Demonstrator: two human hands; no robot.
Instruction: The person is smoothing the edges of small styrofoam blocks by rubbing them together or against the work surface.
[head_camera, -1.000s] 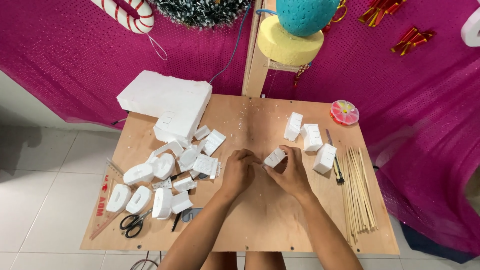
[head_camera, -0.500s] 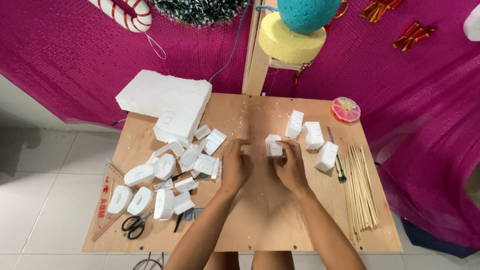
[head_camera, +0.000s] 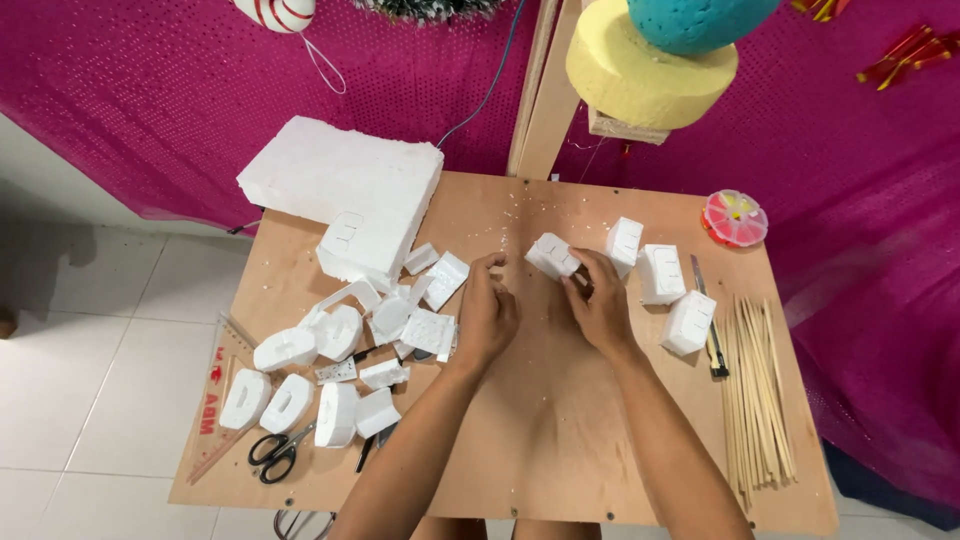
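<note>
My right hand (head_camera: 603, 303) grips a small white foam block (head_camera: 551, 255) and holds it just above the middle of the wooden table (head_camera: 560, 440). My left hand (head_camera: 487, 312) hovers a little to the left of the block with its fingers curled in, apart from it. I see nothing in that hand. Three more cut foam blocks (head_camera: 660, 275) lie just right of my right hand. A heap of cut foam pieces (head_camera: 400, 320) lies close to the left of my left hand.
A thick white foam slab (head_camera: 345, 185) covers the far left corner. Scissors (head_camera: 278, 450) and a triangle ruler (head_camera: 215, 400) lie front left. Wooden skewers (head_camera: 758, 390) and a cutter knife (head_camera: 708, 325) lie at the right, with a round pink box (head_camera: 735, 217) behind them. A yellow foam disc (head_camera: 640, 65) hangs overhead.
Both hands have carried the foam block away from me toward the table's middle. My left hand has come off the block, which now sits in the right hand alone.
</note>
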